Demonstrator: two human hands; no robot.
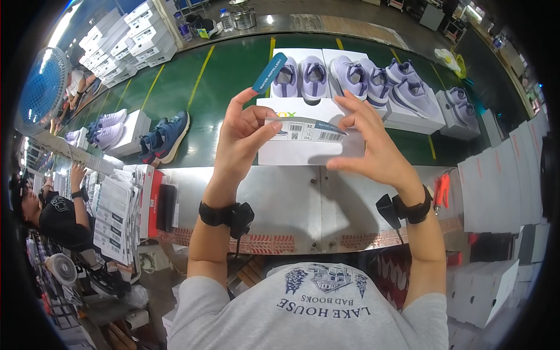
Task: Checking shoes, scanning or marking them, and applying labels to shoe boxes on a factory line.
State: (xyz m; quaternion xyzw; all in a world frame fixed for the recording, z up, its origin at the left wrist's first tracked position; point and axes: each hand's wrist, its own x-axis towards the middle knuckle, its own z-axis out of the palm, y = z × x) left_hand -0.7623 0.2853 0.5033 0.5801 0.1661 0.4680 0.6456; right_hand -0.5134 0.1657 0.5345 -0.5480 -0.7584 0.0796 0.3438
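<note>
A white shoe box (297, 154) stands near the front of the green conveyor, its face towards me. Before that face is a printed barcode label (315, 132), with a thin strip bowed along its upper edge. My left hand (242, 125) pinches the label's left end between thumb and curled fingers. From its raised index fingertip sticks up a teal strip (270, 73). At the label's right end, my right hand (370, 134) has its thumb and fingers apart, the fingertips close to the strip; whether they touch it I cannot tell. Lilac sneakers (314, 79) sit just behind on a box.
More lilac sneakers (411, 93) rest on white boxes along the conveyor (204, 87). Navy shoes (166, 140) stand left. A metal ledge (274, 204) runs before me. Grey boxes (496, 186) are stacked right, near a red-handled tool (442, 189). A co-worker (64, 210) is at left, below a blue fan (44, 87).
</note>
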